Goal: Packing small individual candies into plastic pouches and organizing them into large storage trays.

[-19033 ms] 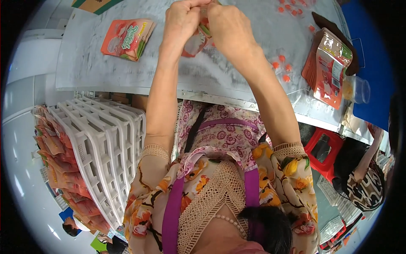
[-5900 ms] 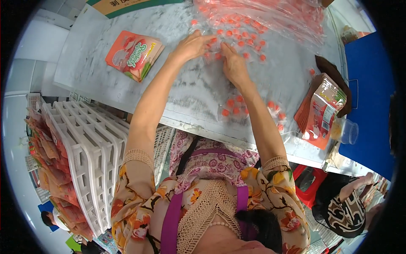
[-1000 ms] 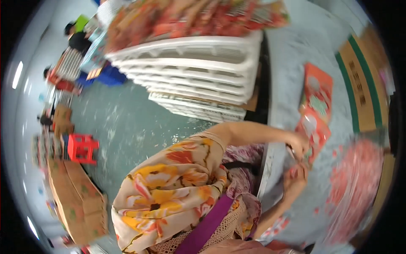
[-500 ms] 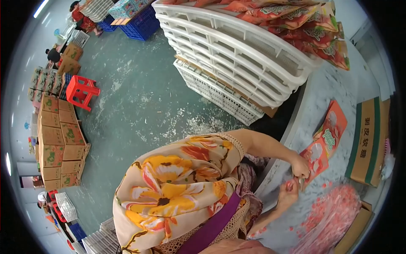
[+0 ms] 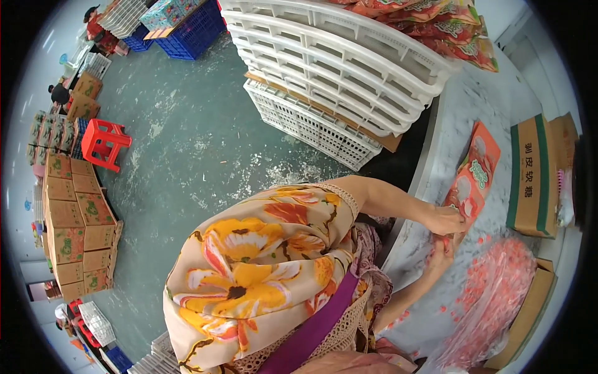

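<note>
Swung a little further around since half a second ago, with the white crates now higher at 12 o'clock and the table crowded toward 3 o'clock; both hands kept low at the pouch.

Largest first: grey-white table (image 5: pixel 461 124) curving down the right side. Stack of white plastic crates (image 5: pixel 336 75) at 12 o'clock, red-orange packets heaped on top. Cardboard box (image 5: pixel 529 177) with a green stripe at 3 o'clock. Clear bag of small pink-red sweets (image 5: pixel 492 299) at 4 o'clock, a few loose ones scattered beside it. Red-orange pouch (image 5: pixel 476 171) lying on the table at 3 o'clock, just left of the box.

Left hand (image 5: pixel 450 219) pinched on the pouch's lower edge, fingers together on it. Right hand (image 5: pixel 443 252) just below, at the same edge, fingers curled; gripping or merely touching, cannot tell.

Judged from this: only 1 pouch in hand, the bag of sweets mostly full, so much filling seemingly left.
</note>
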`<state>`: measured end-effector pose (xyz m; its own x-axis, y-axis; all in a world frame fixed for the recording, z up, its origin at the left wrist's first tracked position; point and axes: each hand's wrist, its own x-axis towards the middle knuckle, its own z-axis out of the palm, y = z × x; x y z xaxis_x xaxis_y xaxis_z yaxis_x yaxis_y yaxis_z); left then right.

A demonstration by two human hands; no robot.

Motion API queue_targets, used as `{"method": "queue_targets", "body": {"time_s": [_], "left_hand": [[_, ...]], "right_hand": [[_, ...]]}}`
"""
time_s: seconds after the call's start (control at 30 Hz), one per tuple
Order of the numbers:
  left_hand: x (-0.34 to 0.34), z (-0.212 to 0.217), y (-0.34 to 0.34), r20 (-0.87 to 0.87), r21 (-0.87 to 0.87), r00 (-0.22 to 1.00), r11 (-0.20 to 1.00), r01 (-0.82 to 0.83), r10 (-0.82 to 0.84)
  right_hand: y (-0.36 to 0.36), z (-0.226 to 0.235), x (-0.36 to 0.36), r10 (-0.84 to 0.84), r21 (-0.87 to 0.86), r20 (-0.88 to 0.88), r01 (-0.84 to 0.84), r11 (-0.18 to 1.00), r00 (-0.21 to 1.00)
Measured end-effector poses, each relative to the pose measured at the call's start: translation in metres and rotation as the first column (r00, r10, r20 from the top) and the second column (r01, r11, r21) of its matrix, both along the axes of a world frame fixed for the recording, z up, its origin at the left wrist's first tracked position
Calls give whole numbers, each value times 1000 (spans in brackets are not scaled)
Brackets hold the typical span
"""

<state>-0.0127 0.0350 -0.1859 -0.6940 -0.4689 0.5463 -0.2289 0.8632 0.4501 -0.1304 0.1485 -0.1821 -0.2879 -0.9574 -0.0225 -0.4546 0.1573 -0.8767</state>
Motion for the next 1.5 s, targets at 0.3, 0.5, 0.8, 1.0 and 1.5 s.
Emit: {"method": "queue_targets", "body": {"time_s": [0.3,0.5,0.8,1.0,1.5], "left_hand": [[6,10,25,-115,59,993,998,-27,34],[8,21,30,-178,-5,980,996,87,-86],[-11,24,35,-263,-30,956,991,129,-133],[-14,36,47,-283,4,932,972,237,-226],[-16,26,50,-229,56,956,978,202,-185]], "right_hand": [[4,19,13,-375,328,602,210,921,705],[6,5,-1,-279,238,853,148,960,441],[3,21,24,-495,369,628,329,869,601],[17,11,22,-475,313,612,358,880,633],[13,-56,-27,83,-60,954,86,994,-288]]}}
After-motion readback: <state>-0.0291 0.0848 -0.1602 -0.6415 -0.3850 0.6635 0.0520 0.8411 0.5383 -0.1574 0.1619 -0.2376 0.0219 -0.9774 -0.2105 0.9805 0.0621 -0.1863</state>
